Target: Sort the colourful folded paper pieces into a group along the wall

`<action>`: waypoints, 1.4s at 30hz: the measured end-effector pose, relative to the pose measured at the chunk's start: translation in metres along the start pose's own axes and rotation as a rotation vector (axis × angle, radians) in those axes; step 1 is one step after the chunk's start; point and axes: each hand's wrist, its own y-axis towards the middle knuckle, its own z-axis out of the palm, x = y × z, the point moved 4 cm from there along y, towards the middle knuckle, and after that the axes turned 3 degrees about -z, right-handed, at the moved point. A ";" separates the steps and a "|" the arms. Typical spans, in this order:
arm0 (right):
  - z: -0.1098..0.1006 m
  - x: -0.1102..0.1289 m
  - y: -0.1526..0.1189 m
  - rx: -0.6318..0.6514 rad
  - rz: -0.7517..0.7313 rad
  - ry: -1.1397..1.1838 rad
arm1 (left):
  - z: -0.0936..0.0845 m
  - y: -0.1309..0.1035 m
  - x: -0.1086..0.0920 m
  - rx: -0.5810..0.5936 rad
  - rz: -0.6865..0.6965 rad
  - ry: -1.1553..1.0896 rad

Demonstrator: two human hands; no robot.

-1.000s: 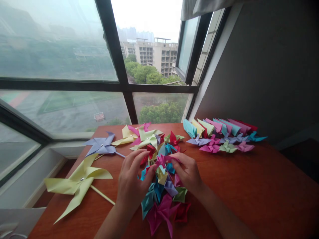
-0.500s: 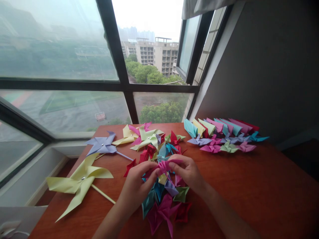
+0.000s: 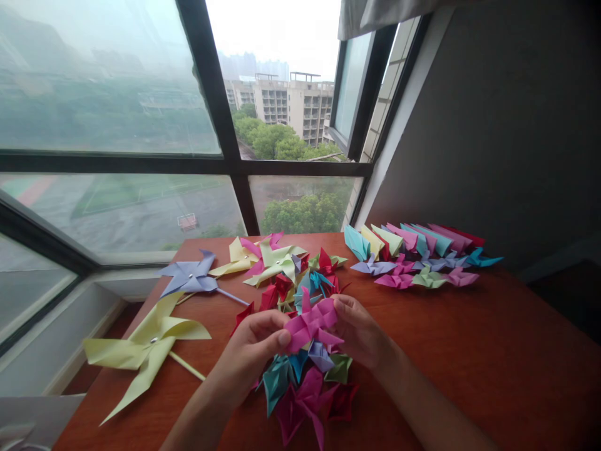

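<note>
A pink folded-paper figure (image 3: 310, 324) with several pointed arms is held up over the middle of the table. My left hand (image 3: 256, 341) pinches its left end between thumb and fingers. At its upper right end, my right hand (image 3: 359, 329) has it between thumb and forefinger. Below and behind it lies a pile of folded paper pieces, among them a teal piece (image 3: 278, 379), a lilac piece (image 3: 320, 357), a green piece (image 3: 339, 368), a red piece (image 3: 342, 402) and a large magenta star-like piece (image 3: 300, 404).
Left on the brown table (image 3: 451, 351) lie a yellow pinwheel (image 3: 153, 341) and a lilac pinwheel (image 3: 190, 275) with sticks; more pinwheels (image 3: 277, 260) are behind. Rows of folded paper pieces (image 3: 422, 250) stand back right, by the wall. A window (image 3: 295, 166) rises behind the table.
The pink paper figure, bunched between my fingers before, is now turned with its flat, many-armed face showing. My hands have spread slightly apart.
</note>
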 end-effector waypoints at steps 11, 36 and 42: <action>-0.003 0.002 0.002 -0.093 -0.034 0.053 | -0.002 0.000 -0.003 0.052 0.077 -0.057; -0.021 0.016 0.013 -0.300 -0.231 -0.120 | -0.006 0.002 -0.008 -0.121 0.111 0.148; -0.013 0.035 -0.002 -0.330 -0.540 -0.654 | -0.004 0.003 -0.011 -0.233 0.134 0.270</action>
